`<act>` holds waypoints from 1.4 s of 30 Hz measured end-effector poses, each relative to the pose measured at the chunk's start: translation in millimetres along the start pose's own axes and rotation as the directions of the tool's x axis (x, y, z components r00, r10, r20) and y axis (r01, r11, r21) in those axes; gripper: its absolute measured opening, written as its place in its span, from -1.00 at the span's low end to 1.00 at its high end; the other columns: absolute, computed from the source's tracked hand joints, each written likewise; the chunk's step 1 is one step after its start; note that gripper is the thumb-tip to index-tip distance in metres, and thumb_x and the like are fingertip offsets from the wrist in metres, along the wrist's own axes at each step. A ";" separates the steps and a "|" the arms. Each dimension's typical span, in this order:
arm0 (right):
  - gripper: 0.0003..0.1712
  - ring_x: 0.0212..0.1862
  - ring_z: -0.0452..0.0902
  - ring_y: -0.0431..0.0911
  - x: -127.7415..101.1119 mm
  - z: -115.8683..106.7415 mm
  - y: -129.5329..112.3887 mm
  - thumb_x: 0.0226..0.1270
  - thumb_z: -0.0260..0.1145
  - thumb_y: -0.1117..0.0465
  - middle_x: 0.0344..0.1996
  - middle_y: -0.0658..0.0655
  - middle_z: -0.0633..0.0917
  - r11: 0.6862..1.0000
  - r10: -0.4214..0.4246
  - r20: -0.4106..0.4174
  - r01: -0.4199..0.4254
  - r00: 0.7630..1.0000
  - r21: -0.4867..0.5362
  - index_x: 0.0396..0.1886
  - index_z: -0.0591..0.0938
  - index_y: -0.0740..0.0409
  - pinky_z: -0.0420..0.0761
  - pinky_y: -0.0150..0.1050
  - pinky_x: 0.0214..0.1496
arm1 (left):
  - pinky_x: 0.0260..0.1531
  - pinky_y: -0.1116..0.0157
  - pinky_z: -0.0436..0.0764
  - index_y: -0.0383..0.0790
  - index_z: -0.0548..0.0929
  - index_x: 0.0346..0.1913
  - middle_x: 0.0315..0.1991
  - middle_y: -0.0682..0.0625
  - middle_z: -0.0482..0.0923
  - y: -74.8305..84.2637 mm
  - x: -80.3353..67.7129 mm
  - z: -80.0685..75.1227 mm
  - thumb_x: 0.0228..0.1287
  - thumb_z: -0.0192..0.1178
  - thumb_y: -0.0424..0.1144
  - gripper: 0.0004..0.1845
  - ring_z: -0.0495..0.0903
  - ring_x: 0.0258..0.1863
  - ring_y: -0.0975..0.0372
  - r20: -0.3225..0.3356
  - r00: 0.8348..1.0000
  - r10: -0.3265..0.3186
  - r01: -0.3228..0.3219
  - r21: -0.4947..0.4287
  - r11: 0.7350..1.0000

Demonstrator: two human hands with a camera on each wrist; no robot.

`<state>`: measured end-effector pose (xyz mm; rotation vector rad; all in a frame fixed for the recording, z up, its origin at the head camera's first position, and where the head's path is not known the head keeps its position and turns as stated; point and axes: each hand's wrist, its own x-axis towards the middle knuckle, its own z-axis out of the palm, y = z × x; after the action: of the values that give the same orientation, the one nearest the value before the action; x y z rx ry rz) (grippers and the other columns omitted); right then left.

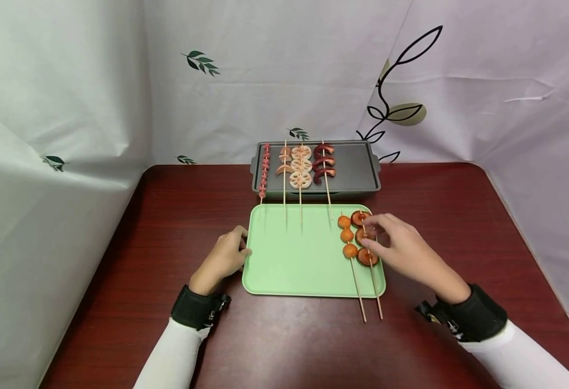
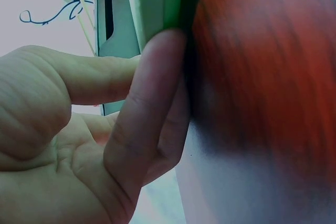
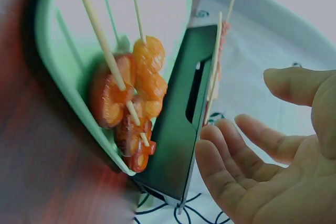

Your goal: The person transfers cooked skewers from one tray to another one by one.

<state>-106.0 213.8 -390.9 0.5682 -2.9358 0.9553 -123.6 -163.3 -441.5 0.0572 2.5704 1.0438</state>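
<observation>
One orange-ball skewer [image 1: 349, 250] and one mushroom-cap skewer [image 1: 368, 257] side by side on right end of pale green tray [image 1: 294, 254], both poking past near rim; left hand [image 1: 225, 254] grips tray's left edge; right hand [image 1: 401, 247] just over mushroom-cap skewer, thumb and fingers apart, holding nothing; dark grill pan [image 1: 354, 165] behind tray carries pink-bead skewer [image 1: 265, 173], pinkish-slice skewer [image 1: 285, 170], lotus-root skewer [image 1: 301, 179], octopus-tentacle skewer [image 1: 324, 162]

The head camera looks forward and down from farthest off, over a pale-green rectangular plastic-looking tray [image 1: 294, 254], a dark-grey rectangular metal-looking pan [image 1: 354, 167] at its twelve o'clock. Both wrist views, close in, are turned sideways, the red-brown wood-grained table [image 1: 182, 210] at three o'clock (left) and nine (right). All share tray, pan and table.
</observation>
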 end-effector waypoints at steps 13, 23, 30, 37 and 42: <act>-0.36 0.06 0.59 0.03 34.8 9.6 8.2 0.33 0.31 0.00 0.13 0.21 0.55 0.967 0.119 0.065 -0.130 0.991 0.218 0.34 0.36 0.07 0.64 -0.03 0.02 | -0.57 0.29 0.61 -0.29 0.35 0.23 -0.22 -0.18 0.50 -0.7 0.3 -0.6 0.36 0.15 -0.36 -0.58 0.57 -0.58 0.18 0.009 1.000 0.010 -0.010 0.007 1.000; -0.34 0.13 0.55 0.10 63.9 17.7 15.5 0.36 0.27 -0.04 0.15 0.23 0.54 0.831 0.152 0.254 -0.263 0.955 0.490 0.34 0.36 0.15 0.60 -0.01 0.16 | -0.56 0.30 0.62 -0.29 0.36 0.22 -0.22 -0.17 0.50 0.4 0.6 -0.1 0.36 0.15 -0.36 -0.59 0.57 -0.56 0.19 0.012 1.000 0.004 -0.004 0.013 1.000; -0.38 0.14 0.52 0.24 74.1 21.0 14.4 0.40 0.24 0.05 0.17 0.34 0.52 0.722 0.157 0.332 -0.338 0.930 0.604 0.35 0.35 0.22 0.60 0.04 0.16 | -0.56 0.29 0.61 -0.28 0.36 0.22 -0.23 -0.17 0.50 -0.2 0.3 -0.1 0.37 0.15 -0.36 -0.59 0.58 -0.57 0.18 0.013 1.000 0.004 -0.004 0.015 1.000; -0.39 0.19 0.53 0.16 83.6 26.2 14.6 0.37 0.28 0.07 0.21 0.28 0.53 0.669 0.199 0.383 -0.411 0.902 0.619 0.35 0.37 0.11 0.59 -0.01 0.20 | -0.57 0.30 0.62 -0.29 0.38 0.20 -0.24 -0.16 0.51 -0.4 0.5 0.7 0.36 0.15 -0.36 -0.61 0.57 -0.55 0.19 0.006 1.000 0.011 -0.011 0.024 1.000; -0.39 0.18 0.53 0.18 89.2 29.0 10.6 0.40 0.25 0.10 0.19 0.36 0.51 0.660 0.194 0.376 -0.405 0.906 0.633 0.36 0.35 0.21 0.60 -0.05 0.20 | -0.57 0.30 0.62 -0.29 0.38 0.20 -0.24 -0.17 0.52 -0.7 0.7 0.9 0.36 0.16 -0.37 -0.61 0.57 -0.55 0.18 0.001 1.000 0.008 -0.008 0.018 1.000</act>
<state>-189.8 175.2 -410.6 0.1892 -2.8480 2.2641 -123.9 -163.1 -442.8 0.0727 2.5812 1.0231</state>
